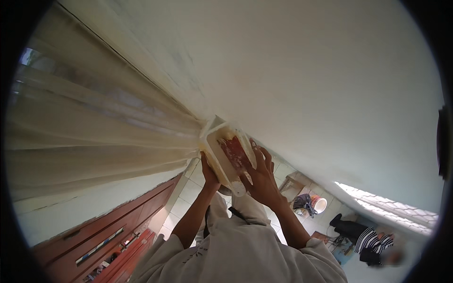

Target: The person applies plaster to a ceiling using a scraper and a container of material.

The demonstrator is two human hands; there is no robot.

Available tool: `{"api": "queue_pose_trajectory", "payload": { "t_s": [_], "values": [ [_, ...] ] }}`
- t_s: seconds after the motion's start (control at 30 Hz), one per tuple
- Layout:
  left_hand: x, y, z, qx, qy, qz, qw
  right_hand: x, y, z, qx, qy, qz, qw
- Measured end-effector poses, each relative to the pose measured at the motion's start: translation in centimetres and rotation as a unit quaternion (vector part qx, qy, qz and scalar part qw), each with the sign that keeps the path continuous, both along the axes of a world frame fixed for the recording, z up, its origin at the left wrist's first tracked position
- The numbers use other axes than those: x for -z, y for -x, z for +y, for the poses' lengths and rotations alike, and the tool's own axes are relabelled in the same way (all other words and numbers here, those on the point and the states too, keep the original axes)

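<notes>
In front of my body, close to the corner of the wall, I hold up a whitish rectangular plastic tub with smeared sides. A worn, dark red flat piece with whitish smears lies inside; I cannot make out its kind. My left hand grips the tub's left side, its thumb along the outer wall. On the right side, my right hand has its fingers bent around the rim, thumb near the close end. The tub's underside and some fingertips are hidden.
A beige curtain hangs at the left, above red wooden furniture. The pale wall rises ahead and right. Below right, a bucket and dark bag stand on tiles; another person in stripes is farther right.
</notes>
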State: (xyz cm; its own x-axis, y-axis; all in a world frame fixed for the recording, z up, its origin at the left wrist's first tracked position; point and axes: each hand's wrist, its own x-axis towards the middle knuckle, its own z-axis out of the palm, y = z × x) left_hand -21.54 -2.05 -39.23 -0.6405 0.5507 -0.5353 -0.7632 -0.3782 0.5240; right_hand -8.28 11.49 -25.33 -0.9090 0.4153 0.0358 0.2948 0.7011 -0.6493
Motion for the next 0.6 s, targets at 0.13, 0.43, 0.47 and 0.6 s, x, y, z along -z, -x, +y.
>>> {"api": "queue_pose_trajectory", "payload": {
  "t_s": [0.13, 0.43, 0.47, 0.6],
  "values": [
    [-9.3, -0.3, 1.9, -0.029, 0.008, -0.007, 1.0, -9.1, 0.6, 2.0, 0.006, 0.02, 0.038, 0.999],
    [-19.8, 0.5, 0.7, -0.036, 0.021, 0.022, 0.999, -18.4, 2.1, 1.4, -0.015, 0.022, 0.078, 0.997],
    [-20.1, 0.7, 0.8, -0.044, 0.011, 0.023, 0.999, -18.7, 2.2, 1.3, -0.011, 0.018, 0.082, 0.996],
    [-21.5, 1.3, 0.9, -0.043, 0.009, 0.032, 0.999, -19.4, 2.7, 1.2, -0.003, 0.003, 0.087, 0.996]
  ]
}}
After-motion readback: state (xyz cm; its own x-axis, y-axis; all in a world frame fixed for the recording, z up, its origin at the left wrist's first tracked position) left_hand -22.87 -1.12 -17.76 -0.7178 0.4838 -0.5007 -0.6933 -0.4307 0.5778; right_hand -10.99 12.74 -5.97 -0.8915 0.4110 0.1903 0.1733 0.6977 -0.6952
